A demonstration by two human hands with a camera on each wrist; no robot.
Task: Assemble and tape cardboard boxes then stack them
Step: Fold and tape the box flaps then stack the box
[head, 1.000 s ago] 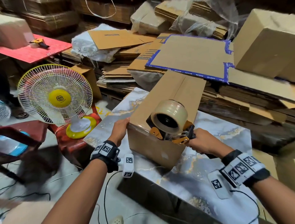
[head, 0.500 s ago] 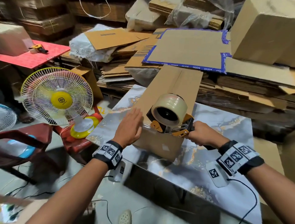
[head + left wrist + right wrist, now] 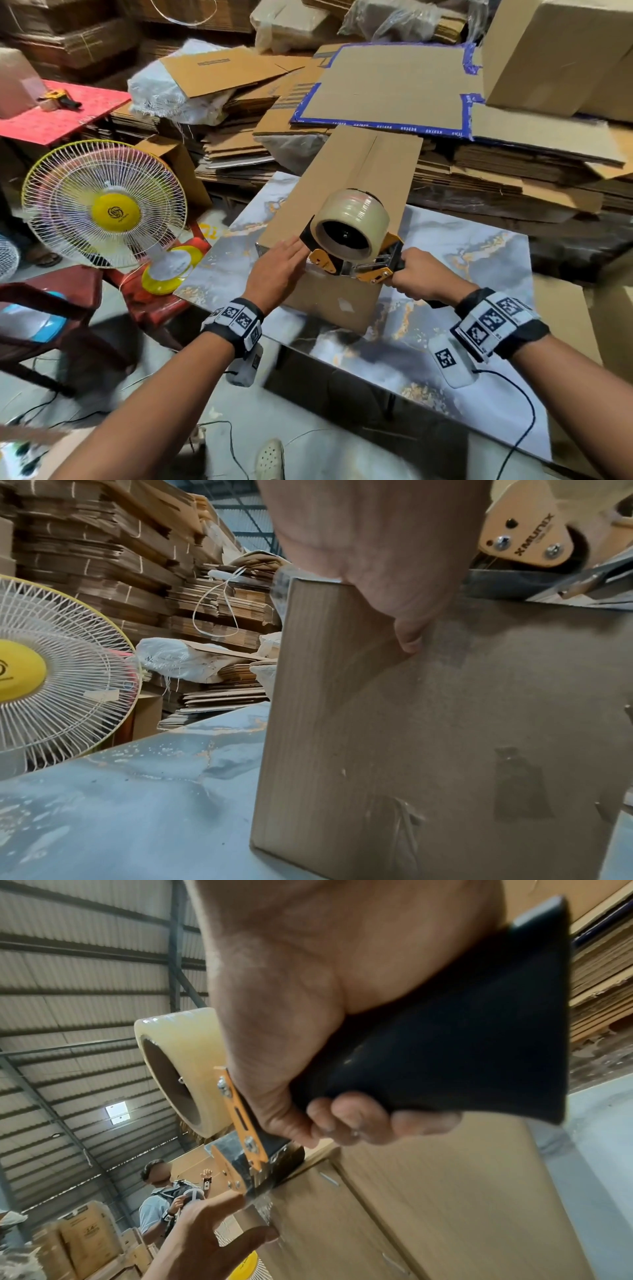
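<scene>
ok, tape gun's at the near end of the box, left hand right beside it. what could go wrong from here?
1. The left hand lies flat on the box right beside the tape gun; its fingers could catch the cutter blade.
2. The box overhangs the table at the far end; pressing there might tip it.
3. The tape start could lift if not pressed down.

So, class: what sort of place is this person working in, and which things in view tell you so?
Probably a packing warehouse or box workshop: stacks of flattened cardboard fill the background, a corrugated metal roof spans overhead, and a tape dispenser sits on a cardboard box.
</scene>
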